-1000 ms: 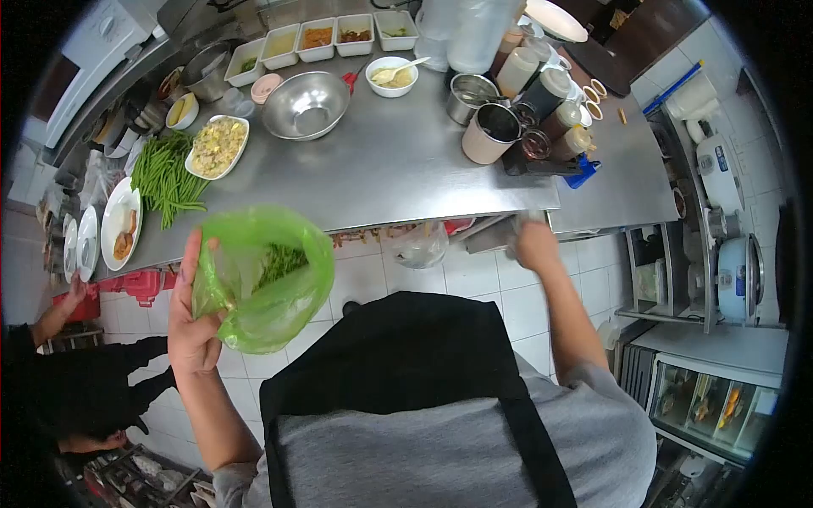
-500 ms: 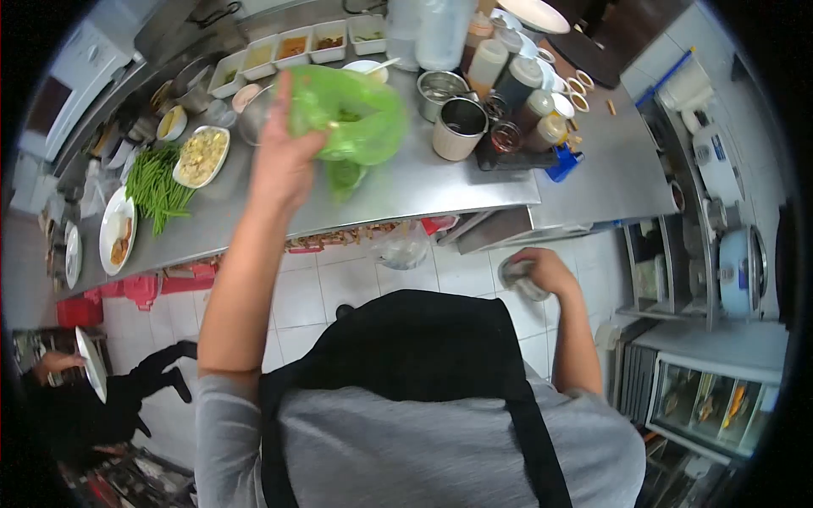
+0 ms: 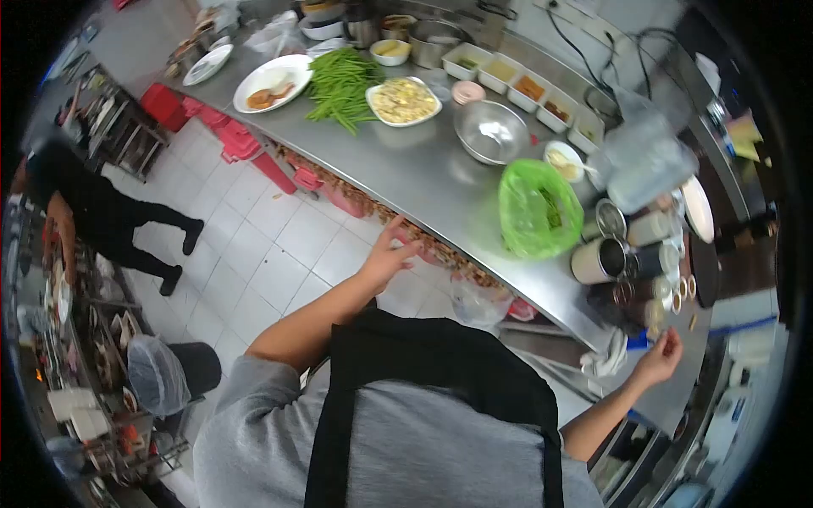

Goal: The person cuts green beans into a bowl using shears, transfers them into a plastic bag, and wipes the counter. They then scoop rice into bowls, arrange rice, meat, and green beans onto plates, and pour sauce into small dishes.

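Fingers (image 3: 392, 229) of the left hand (image 3: 385, 258) are spread apart and hold nothing, just short of the counter (image 3: 406, 157) edge. Those of the right hand (image 3: 660, 360), at about five o'clock from the green bag (image 3: 516, 222), curl toward the thumb (whether something small is pinched there, I cannot tell). That bag rests on the counter, well apart from both hands, between two and three o'clock from the left one; its mouth gapes and greens (image 3: 552, 208) show inside. Close to it stand a metal bowl (image 3: 474, 135) at eleven o'clock and a tall cup (image 3: 586, 268) at four. With the bag set down, the step in hand looks like a pause between two handlings. Any reach for it would call for lifting the left hand over the edge and closing softly on the thin plastic, clear of the cup.
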Demonstrator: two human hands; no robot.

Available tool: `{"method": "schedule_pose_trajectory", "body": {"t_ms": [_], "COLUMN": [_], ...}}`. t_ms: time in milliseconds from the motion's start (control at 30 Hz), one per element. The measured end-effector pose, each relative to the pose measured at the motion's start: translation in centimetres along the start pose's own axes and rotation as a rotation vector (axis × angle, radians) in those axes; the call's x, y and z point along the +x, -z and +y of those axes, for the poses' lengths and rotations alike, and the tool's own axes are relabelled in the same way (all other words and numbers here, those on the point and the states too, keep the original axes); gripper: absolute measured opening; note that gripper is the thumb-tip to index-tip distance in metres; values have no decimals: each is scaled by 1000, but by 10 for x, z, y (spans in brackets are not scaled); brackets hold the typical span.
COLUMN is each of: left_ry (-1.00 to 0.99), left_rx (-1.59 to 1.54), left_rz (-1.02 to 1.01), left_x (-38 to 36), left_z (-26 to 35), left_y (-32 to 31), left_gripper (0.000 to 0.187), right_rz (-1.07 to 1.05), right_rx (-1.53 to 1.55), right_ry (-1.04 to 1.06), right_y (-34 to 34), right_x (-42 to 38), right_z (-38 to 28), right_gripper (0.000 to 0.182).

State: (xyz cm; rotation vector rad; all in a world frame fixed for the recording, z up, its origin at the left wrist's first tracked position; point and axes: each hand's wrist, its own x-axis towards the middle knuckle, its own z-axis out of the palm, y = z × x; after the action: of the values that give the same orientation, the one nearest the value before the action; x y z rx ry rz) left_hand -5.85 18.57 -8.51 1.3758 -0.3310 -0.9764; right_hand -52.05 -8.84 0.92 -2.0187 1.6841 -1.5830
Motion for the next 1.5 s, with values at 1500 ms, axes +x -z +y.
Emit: {"method": "schedule_pose_trajectory", "body": {"t_ms": [1500], "left_ry": [-519], "left_rx": [946], "left_rz": [671], "left_x": [234], "left_z": [260], "left_y": [467], "left_gripper": [56], "right_rz": [-1498], "right_rx": [285], "right_ry": [784], "right_y": [-611], "right_x": [-259], "right_z": [-710], "right_gripper": [53]}}
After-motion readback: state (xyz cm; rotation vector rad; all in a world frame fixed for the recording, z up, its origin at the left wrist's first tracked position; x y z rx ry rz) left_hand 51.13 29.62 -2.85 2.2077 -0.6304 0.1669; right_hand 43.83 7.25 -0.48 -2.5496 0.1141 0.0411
